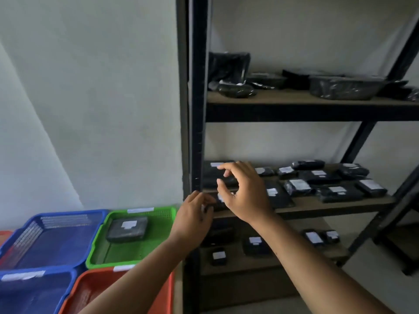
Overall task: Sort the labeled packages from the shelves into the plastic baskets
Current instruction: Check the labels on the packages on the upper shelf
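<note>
Black wrapped packages with white labels (335,191) lie spread over the middle shelf (317,206) of a black metal rack. My left hand (195,215) reaches to the shelf's front left corner, its fingers curled round the end of a small black package (217,205). Just above and to the right, my right hand (243,191) hovers over the same package and a larger flat one (213,175); its fingers are spread and loosely bent and hold nothing. On the floor to the left, the green basket (167,211) contains one labeled black package (127,228).
Beside the green basket sit a blue basket (63,219), a second blue basket (34,291), an orange-red basket (90,288) under my left forearm, and a red edge (4,234). More packages fill the top shelf (294,97) and lower shelf (256,245). The rack's upright post (197,109) stands left.
</note>
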{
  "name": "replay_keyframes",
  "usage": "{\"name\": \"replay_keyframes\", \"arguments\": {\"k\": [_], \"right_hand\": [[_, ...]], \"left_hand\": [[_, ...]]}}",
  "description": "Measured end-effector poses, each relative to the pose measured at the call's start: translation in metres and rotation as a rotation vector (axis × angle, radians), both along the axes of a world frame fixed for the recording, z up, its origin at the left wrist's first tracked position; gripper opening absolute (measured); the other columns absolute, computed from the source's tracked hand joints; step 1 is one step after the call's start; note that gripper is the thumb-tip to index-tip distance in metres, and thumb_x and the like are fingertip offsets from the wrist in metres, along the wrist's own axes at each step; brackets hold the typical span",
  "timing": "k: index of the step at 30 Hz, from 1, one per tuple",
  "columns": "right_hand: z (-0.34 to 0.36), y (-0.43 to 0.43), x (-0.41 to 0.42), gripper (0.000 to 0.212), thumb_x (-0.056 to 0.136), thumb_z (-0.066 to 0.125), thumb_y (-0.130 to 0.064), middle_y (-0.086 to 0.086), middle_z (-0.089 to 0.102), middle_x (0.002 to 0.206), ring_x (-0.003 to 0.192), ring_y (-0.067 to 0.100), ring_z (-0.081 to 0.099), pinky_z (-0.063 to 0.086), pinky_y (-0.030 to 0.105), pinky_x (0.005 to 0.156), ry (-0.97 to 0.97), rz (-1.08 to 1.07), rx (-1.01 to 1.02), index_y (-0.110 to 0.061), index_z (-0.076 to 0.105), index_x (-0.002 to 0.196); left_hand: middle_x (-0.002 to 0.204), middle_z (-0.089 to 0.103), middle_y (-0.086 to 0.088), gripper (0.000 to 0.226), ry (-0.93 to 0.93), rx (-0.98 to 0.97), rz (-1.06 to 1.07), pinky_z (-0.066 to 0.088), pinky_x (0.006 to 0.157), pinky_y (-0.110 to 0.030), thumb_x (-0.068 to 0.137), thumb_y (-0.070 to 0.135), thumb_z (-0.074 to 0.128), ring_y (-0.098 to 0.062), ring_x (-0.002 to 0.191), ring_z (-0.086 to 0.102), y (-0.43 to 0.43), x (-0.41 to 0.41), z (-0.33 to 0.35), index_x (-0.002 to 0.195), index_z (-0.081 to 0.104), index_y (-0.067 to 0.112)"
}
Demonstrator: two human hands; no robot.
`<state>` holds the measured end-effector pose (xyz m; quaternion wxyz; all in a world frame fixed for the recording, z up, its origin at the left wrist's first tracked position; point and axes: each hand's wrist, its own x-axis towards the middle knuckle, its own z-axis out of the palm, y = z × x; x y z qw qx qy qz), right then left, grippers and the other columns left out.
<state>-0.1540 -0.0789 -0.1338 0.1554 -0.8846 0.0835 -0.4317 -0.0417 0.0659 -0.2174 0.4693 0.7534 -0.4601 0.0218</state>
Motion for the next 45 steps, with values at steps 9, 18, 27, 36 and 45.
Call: {"name": "replay_keyframes", "arguments": {"k": [9, 18, 27, 36, 45], "right_hand": [[0.073, -0.138, -0.1, 0.036, 0.092, 0.072, -0.036, -0.011, 0.06, 0.104, 0.103, 0.011, 0.053, 0.052, 0.034, 0.082, -0.091, -0.065, -0.127, -0.025, 0.066, 0.125], [0.165, -0.227, -0.122, 0.034, 0.091, 0.073, -0.033, -0.006, 0.059, 0.102, 0.1, 0.019, 0.053, 0.049, 0.041, 0.087, -0.201, -0.002, -0.274, -0.02, 0.067, 0.122], [0.253, -0.277, -0.066, 0.046, 0.091, 0.067, -0.055, -0.012, 0.057, 0.106, 0.104, 0.014, 0.05, 0.051, 0.042, 0.089, 0.064, 0.01, -0.322, -0.035, 0.055, 0.131], [0.315, -0.329, 0.014, 0.079, 0.088, 0.072, -0.065, -0.006, 0.051, 0.139, 0.132, 0.018, 0.045, 0.042, 0.042, 0.107, 0.613, -0.019, -0.247, -0.042, 0.037, 0.155], [0.313, -0.356, 0.082, 0.104, 0.081, 0.076, -0.072, -0.001, 0.036, 0.167, 0.152, 0.028, 0.037, 0.033, 0.045, 0.12, 0.974, -0.042, -0.205, -0.041, 0.024, 0.165]], "left_hand": [[0.112, 0.058, 0.024, 0.02, -0.18, -0.053, -0.015, 0.052, 0.092, -0.022, 0.098, 0.02, 0.069, -0.003, 0.108, 0.059, -0.126, -0.089, 0.077, 0.112, 0.067, 0.034], [0.117, 0.059, 0.012, 0.02, -0.512, -0.086, 0.105, 0.048, 0.098, -0.032, 0.098, 0.027, 0.069, -0.013, 0.116, 0.053, -0.187, -0.104, 0.181, 0.117, 0.066, 0.025], [0.129, 0.06, 0.015, 0.032, -0.666, 0.075, 0.072, 0.052, 0.1, -0.04, 0.1, 0.046, 0.064, -0.011, 0.123, 0.054, -0.212, -0.047, 0.263, 0.128, 0.063, 0.031], [0.115, 0.067, 0.024, 0.044, -0.594, 0.269, -0.086, 0.057, 0.09, -0.036, 0.095, 0.071, 0.057, 0.0, 0.102, 0.063, -0.24, -0.005, 0.282, 0.126, 0.066, 0.042], [0.121, 0.068, 0.026, 0.041, -0.528, 0.215, -0.16, 0.053, 0.099, -0.03, 0.095, 0.066, 0.065, 0.004, 0.114, 0.062, -0.246, 0.005, 0.277, 0.126, 0.07, 0.039]]}}
